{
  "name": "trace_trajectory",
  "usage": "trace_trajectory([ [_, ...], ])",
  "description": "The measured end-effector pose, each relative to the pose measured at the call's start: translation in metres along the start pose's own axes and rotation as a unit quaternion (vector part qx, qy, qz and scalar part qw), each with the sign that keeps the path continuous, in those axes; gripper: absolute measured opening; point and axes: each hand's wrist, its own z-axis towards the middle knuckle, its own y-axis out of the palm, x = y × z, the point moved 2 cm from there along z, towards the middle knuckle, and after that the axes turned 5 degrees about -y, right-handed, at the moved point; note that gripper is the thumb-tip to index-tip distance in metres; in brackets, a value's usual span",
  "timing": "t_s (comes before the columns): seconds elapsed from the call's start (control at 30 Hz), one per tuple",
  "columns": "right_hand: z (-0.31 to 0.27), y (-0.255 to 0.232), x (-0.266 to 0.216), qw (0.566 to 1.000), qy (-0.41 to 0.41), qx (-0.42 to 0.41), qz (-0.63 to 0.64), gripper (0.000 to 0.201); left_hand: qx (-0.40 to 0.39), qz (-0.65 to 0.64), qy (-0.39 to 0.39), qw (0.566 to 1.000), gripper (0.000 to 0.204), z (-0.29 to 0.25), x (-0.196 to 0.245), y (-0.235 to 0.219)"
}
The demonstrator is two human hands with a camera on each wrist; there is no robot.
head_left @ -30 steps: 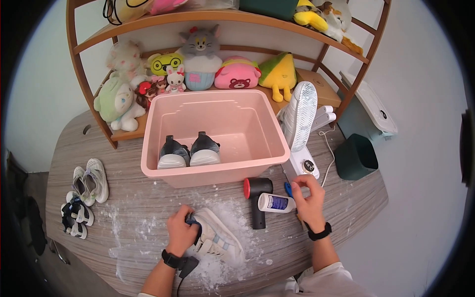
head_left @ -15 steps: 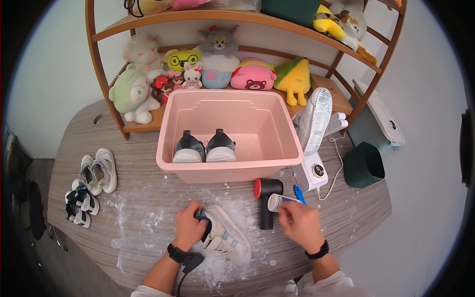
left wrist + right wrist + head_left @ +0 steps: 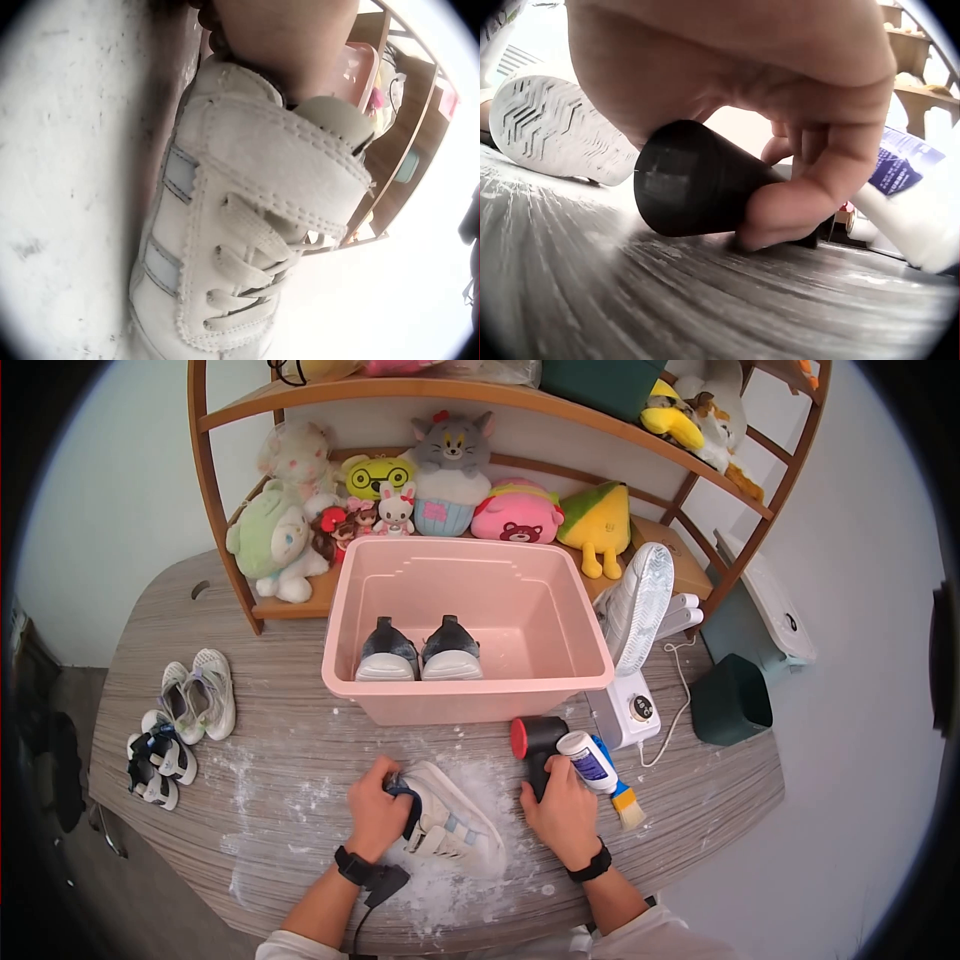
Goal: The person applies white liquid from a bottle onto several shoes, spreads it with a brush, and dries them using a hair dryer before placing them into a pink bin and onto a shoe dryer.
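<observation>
**Right hand [image 3: 565, 815] moved from bottle [image 3: 588, 762] to black tool [image 3: 540, 735]; bottle turned, clear of the handle**

White shoe [image 3: 455, 825] lies tipped on its side amid powder [image 3: 430, 905] on the bench [image 3: 700, 790]. Left hand [image 3: 378, 815]: grip pinches the heel collar. Right hand: grip curls round the tool's handle.

Risks, judged: bottle lies just beside the right fingers; a sideways lift could knock it against the brush [image 3: 628, 807] and roll it. Heel-only hold could let the toe pivot. Loose powder could smear if the shoe drags.
</observation>
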Motion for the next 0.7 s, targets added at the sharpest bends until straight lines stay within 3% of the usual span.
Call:
trace_trajectory([
  [0.17,-0.006,-0.009,0.004,0.993,0.048,-0.042,0.1,0.053,0.002,-0.006,0.0,1.0,0.028,0.0,-0.008,0.005],
  [0.23,-0.009,-0.009,0.006,0.939,0.097,-0.066,0.322,0.055,0.0,-0.001,0.003,1.0,0.028,0.0,-0.006,0.002],
  [0.27,-0.01,-0.009,0.006,0.939,0.096,-0.067,0.324,0.055,-0.002,0.008,0.003,1.0,0.028,0.0,-0.003,0.001],
  [0.33,-0.01,-0.007,0.003,0.871,0.109,-0.085,0.471,0.061,0.0,0.023,0.004,1.0,0.028,0.001,0.001,-0.002],
  [0.53,0.0,-0.004,-0.003,0.806,0.099,-0.095,0.576,0.071,-0.011,0.001,0.002,1.0,0.026,0.0,0.004,-0.003],
  [0.63,0.007,-0.009,-0.007,0.835,0.039,-0.128,0.533,0.071,0.004,0.012,0.031,0.999,0.026,0.001,0.0,0.001],
  [0.7,0.008,-0.012,-0.009,0.836,0.045,-0.157,0.524,0.069,0.01,0.011,0.033,0.999,0.026,0.002,0.002,0.002],
])
